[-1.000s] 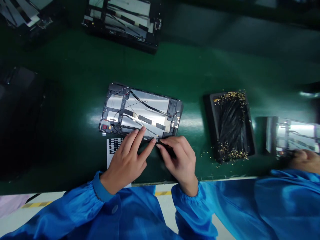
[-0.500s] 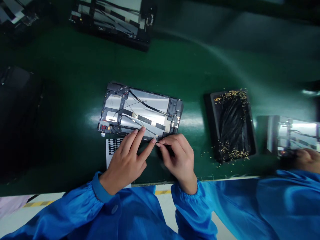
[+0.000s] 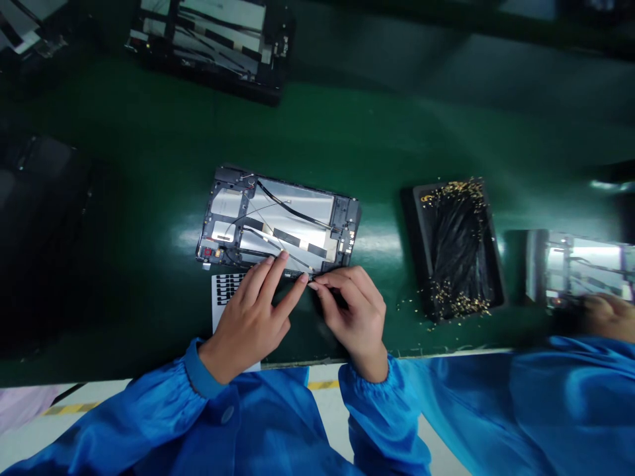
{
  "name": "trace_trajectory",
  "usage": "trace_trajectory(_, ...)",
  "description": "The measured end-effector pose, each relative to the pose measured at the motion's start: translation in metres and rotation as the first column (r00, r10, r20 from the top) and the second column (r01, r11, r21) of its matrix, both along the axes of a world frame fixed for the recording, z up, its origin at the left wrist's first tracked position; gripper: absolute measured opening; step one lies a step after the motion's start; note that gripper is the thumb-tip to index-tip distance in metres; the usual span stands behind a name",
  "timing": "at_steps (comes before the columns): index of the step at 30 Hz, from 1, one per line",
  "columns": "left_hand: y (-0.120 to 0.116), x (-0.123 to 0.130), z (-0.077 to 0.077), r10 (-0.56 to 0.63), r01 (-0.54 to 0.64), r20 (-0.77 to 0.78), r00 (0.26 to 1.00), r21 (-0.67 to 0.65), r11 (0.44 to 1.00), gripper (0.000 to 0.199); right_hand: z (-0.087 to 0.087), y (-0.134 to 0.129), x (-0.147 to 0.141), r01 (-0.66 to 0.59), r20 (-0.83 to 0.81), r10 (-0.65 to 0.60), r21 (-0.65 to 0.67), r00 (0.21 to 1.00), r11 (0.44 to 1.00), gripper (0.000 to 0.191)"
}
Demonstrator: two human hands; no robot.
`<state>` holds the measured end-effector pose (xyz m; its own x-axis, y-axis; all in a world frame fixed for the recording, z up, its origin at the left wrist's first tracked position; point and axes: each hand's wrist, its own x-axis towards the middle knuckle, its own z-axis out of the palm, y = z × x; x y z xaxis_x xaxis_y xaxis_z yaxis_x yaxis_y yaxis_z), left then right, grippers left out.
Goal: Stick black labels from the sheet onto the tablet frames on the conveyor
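The right hand (image 3: 354,317) is narrowed to a pinch at the near edge of the tablet frame (image 3: 278,221), on something too small to make out. The left hand (image 3: 251,324) is open, its fingers (image 3: 262,284) stretched toward the far side, with one fingertip touching that same edge just beside the pinch. The frame lies flat on the green mat (image 3: 149,165), with thin black cables (image 3: 292,210) running across its silver panels. A white sticker sheet (image 3: 225,291) with black marks sits under the left hand, against the frame's near edge. To the right is a black tray (image 3: 421,244) of bundled black cables (image 3: 459,248) and gold bits (image 3: 459,305), some scattered on the mat. Another frame (image 3: 208,46) lies far off. At far right, a co-worker's hand (image 3: 608,317) in a blue sleeve (image 3: 570,357) works at a further frame (image 3: 580,268).
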<state>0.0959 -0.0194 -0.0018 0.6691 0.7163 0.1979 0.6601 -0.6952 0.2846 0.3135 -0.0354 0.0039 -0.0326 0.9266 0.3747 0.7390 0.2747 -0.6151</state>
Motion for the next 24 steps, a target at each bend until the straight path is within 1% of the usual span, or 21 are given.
trace_trajectory(4,0.0002,0.0002,0.0002,0.007,-0.007,0.012,1.0,0.008,1.0,0.081,0.0022,-0.0032,0.0014,-0.01,0.045,0.01,0.007,0.999,1.0,0.017)
trace_trajectory(10,0.0014,-0.0003,0.0023,0.002,-0.002,-0.005,1.0,0.01,1.0,0.079,0.0013,-0.0085,0.0038,0.037,-0.02,-0.037,-0.003,0.999,0.999,0.021)
trace_trajectory(15,0.0011,-0.0007,0.0018,-0.004,0.004,-0.003,1.0,0.016,1.0,0.076,0.0011,-0.0044,0.0,0.014,-0.01,-0.014,0.018,1.0,1.0,0.018)
trace_trajectory(24,0.0009,0.0002,0.0006,0.004,-0.004,0.006,1.0,0.014,1.0,0.076,0.0029,-0.0044,0.0024,0.009,0.008,-0.009,-0.015,1.0,1.0,0.017)
